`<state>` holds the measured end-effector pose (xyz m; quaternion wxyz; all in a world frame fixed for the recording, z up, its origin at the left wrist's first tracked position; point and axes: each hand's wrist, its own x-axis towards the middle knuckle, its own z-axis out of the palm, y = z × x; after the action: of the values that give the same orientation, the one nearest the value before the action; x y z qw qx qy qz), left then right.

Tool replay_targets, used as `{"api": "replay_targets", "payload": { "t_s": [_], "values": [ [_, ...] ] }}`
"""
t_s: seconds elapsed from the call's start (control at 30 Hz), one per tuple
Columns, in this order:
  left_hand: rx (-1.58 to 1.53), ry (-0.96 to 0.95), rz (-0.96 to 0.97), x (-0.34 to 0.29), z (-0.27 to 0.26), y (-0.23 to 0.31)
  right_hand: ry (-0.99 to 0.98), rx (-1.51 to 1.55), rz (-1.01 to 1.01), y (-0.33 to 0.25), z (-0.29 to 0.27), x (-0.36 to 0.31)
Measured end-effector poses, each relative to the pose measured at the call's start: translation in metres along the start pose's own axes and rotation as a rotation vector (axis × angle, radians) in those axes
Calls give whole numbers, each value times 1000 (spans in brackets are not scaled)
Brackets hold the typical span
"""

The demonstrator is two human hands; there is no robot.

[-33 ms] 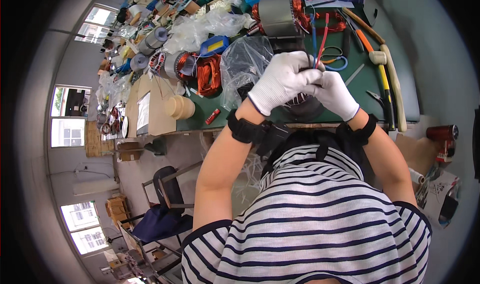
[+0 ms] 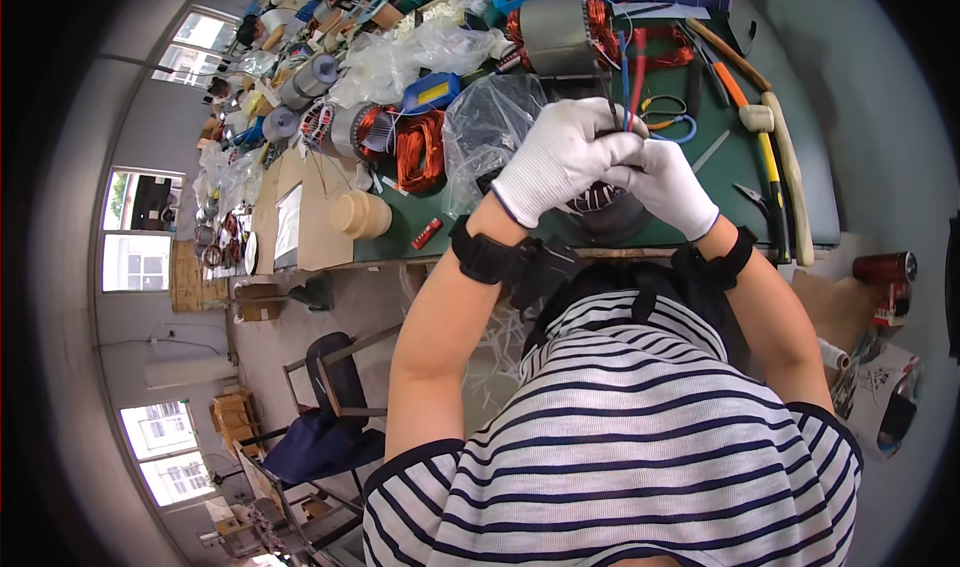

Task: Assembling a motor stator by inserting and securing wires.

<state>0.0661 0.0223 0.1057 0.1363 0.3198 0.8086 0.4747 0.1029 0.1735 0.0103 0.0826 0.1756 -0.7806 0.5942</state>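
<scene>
- Left hand (image 2: 562, 157), white-gloved, clenched over thin red and blue wire leads (image 2: 630, 82), knuckles bunched at about 11 o'clock from the right hand.
- Right hand (image 2: 668, 185), also gloved, pressed against the left, fingers curled inward; whether pinching the same leads or only bracing, cannot tell.
- Both hands touching, meeting directly above a dark round stator (image 2: 600, 212) seated on the green bench (image 2: 820, 197); only a sliver of windings visible beneath the gloves.
- Wire leads rising from the shared grip toward 12 o'clock, long axis near vertical in the view, running up beside a grey motor core with copper coils (image 2: 560, 32).
- Stator straight below the fists, at 6 o'clock from the pinch point, nearer the right palm than the left.
- Clear plastic bag (image 2: 485, 132) just beside the left hand at 9 o'clock.
- Loose orange copper coil (image 2: 420, 147) farther out at 9 o'clock, well apart from the grip.
- Mallet with pale head and long wooden handle (image 2: 790, 167) at 3 o'clock from the right hand, lying lengthwise along the bench edge.
- Black wrist straps (image 2: 485, 257) on both forearms, striped shirt filling the lower view.
</scene>
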Motion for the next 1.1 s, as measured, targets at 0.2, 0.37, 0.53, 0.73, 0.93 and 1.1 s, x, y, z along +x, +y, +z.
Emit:
{"api": "replay_targets", "payload": {
  "t_s": [0.2,0.37,0.53,0.73,0.93,1.1],
  "values": [
    [-79,84,-15,-1,-38,58,32,47,-78,-35,-8,14],
    [-14,106,-11,0,-45,76,27,92,-60,-44,-8,16],
    [-94,139,-26,2,-43,74,7,71,-34,-49,-11,18],
    [-105,167,-33,4,-41,77,-11,32,1,-43,-13,17],
    [-174,226,-55,20,-40,62,11,144,173,-39,-13,15],
    [-75,277,36,28,-37,54,21,121,94,-25,-12,8]
  ]
}}
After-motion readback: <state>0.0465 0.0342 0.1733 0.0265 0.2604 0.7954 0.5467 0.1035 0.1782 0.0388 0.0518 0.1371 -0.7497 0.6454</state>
